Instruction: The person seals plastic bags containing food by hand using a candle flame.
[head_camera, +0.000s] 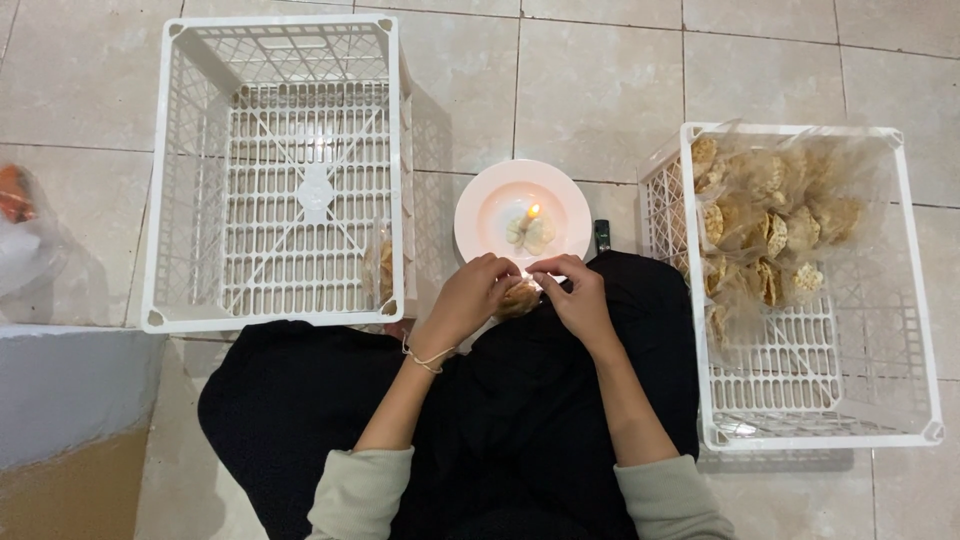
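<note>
While a near-empty crate (280, 170) stands at the left, our left hand (468, 296) and right hand (577, 295) pinch a small snack bag (520, 297) between closed fingers, just before the plate (480, 225) with a lit candle (531, 228); a crate of filled bags (925, 330) sits at the right.

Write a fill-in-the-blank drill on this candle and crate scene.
1. The lit candle stands on a round pink ____.
2. Both hands, left hand and right hand, pinch one small clear snack ____.
3. The white plastic crate piled with bagged snacks sits on the person's ____ side.
Missing: plate; bag; right
</note>
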